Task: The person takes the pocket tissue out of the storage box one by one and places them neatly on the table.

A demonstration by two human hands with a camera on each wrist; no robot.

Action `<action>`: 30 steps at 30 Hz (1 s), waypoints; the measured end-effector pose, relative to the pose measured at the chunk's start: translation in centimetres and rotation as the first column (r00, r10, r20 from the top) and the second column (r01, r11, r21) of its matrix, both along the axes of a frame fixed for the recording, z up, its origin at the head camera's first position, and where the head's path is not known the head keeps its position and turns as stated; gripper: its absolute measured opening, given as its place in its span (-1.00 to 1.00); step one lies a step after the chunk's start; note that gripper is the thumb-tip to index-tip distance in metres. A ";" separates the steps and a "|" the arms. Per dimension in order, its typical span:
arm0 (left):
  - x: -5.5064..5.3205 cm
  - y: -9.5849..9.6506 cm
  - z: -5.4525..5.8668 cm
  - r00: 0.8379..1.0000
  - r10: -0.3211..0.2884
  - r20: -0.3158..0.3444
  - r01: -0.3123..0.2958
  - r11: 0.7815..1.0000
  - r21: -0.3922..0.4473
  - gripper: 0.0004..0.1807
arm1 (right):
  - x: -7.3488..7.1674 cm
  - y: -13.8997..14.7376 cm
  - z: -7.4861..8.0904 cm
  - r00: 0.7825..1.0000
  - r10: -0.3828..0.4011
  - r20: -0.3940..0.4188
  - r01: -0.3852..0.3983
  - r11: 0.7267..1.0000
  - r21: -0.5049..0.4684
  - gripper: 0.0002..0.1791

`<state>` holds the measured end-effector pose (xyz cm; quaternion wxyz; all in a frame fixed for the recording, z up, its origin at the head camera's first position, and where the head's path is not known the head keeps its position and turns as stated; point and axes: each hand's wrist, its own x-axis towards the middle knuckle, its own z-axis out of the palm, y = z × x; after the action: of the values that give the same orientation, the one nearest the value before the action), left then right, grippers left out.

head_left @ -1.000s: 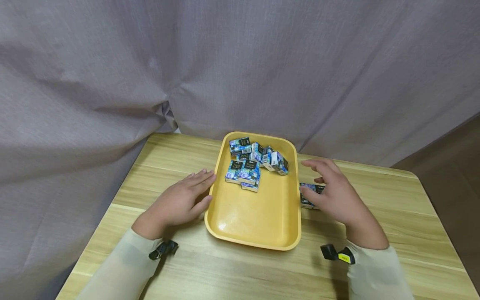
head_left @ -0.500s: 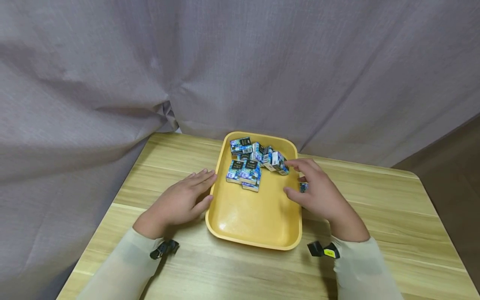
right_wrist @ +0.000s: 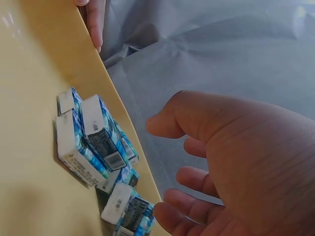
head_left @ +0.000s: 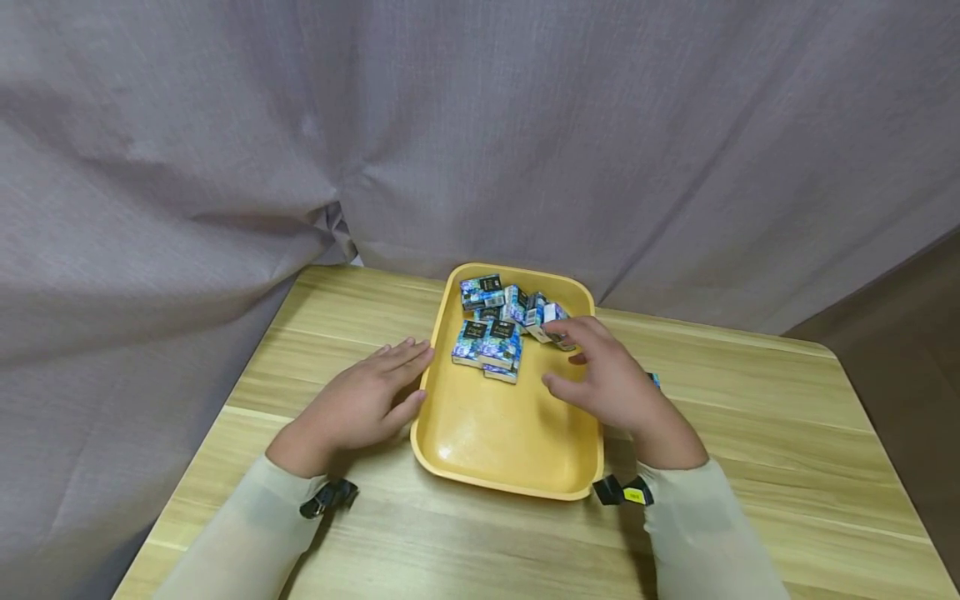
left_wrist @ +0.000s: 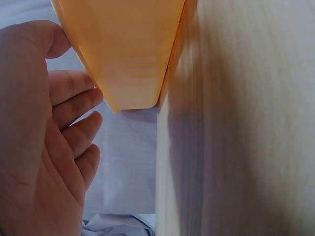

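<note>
Left hand [head_left: 367, 398]: mine lay along the tray's left edge, fingers nearly straight, their tips at the rim.
Right hand [head_left: 609, 385]: I had it over the tray's right edge, thumb apart from the bent fingers.
Yellow tray [head_left: 510, 437]: stood near the table's far edge, between my hands.
Patterned boxes [head_left: 497, 343]: lay jumbled in the tray's far half, one overlapping its neighbours, another in the far left corner.
Rightmost box [head_left: 552, 312]: sat by the tray's right edge, partly hidden behind my fingers; I could not tell whether they touched.
Blue sliver [head_left: 655, 380]: showed past my right wrist, beyond the tray's right edge.
Wooden table [head_left: 757, 433]: its far edge met a grey curtain [head_left: 480, 133].
</note>
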<state>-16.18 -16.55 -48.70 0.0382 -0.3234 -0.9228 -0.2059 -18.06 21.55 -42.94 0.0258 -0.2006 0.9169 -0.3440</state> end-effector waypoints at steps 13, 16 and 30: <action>0.1 0.0 0.3 1.000 -0.007 -0.008 0.007 1.000 -0.001 -0.29 | -1.5 -1.7 -0.6 0.999 0.029 0.031 -0.029 1.000 -0.001 -0.17; 0.0 0.0 0.1 1.000 -0.005 -0.002 0.005 1.000 -0.009 -0.29 | -1.9 -2.0 -0.8 0.999 0.025 0.037 -0.025 1.000 0.006 -0.15; 0.1 0.1 0.2 1.000 -0.003 -0.005 0.002 1.000 -0.004 -0.30 | -3.2 -2.9 -2.0 0.997 0.000 0.076 -0.006 0.997 0.080 -0.06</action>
<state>-16.10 -16.44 -48.55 0.0395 -0.3252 -0.9227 -0.2031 -21.29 18.67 -44.97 0.0694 -0.1874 0.9281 -0.3141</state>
